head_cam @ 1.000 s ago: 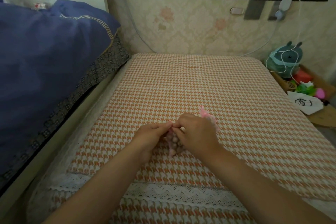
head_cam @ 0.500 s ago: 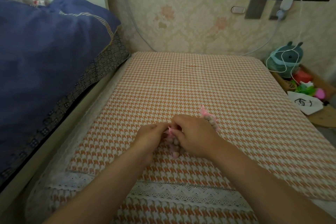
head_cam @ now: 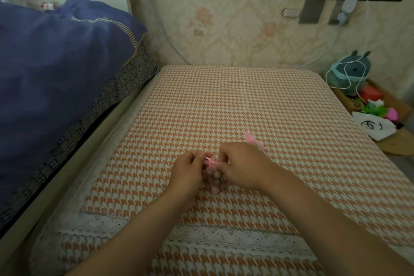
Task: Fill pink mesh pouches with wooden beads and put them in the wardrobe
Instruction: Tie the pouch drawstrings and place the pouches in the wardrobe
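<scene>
Pink mesh pouch (head_cam: 212, 178), small, packed with round wooden beads (head_cam: 215, 176) that show tan through the mesh. It lies on the orange-and-white houndstooth bed cover (head_cam: 246, 101), toward the front, between both hands. Long axis runs away from the person: gathered neck at the far end, rounded bottom toward the lace trim.

Left hand (head_cam: 187, 171) and right hand (head_cam: 243, 167) each pinch the pink drawstring at the neck, fingers curled.

Second pink mesh pouch (head_cam: 253, 140) sits just beyond the right hand, mostly hidden; contents not readable.

Wooden tray (head_cam: 394, 107) at the right edge holds a teal plush toy (head_cam: 349, 74) and small bright items.

Against a second ago: fingertips then met over the neck; now they are slightly apart, with pink cord showing between them. Both pouches sit where they were.
</scene>
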`<move>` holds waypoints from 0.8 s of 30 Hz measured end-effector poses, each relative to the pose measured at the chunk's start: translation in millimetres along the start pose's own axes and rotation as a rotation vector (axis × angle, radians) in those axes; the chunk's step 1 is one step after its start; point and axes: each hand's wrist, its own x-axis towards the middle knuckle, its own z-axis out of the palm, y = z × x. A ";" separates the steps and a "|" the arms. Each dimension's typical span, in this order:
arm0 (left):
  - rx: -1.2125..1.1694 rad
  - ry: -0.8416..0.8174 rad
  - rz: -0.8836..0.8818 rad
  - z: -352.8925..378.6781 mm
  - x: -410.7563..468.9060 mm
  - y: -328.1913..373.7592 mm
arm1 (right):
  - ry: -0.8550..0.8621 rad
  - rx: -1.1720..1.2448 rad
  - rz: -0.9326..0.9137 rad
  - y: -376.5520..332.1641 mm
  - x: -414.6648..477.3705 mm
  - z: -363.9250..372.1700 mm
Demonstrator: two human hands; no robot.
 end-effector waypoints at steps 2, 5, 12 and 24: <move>0.029 -0.006 0.006 0.5 0.6 0.7 | -0.025 0.072 0.038 5.6 -1.5 -1.6; 0.048 -0.015 -0.003 2.2 0.6 0.9 | -0.042 0.188 0.106 12.1 -0.1 -1.5; 0.046 0.010 -0.015 1.6 1.5 3.1 | -0.112 0.302 0.193 21.4 2.9 -2.2; 0.120 -0.138 -0.059 -17.9 4.5 19.5 | -0.276 0.522 0.179 33.8 1.3 0.3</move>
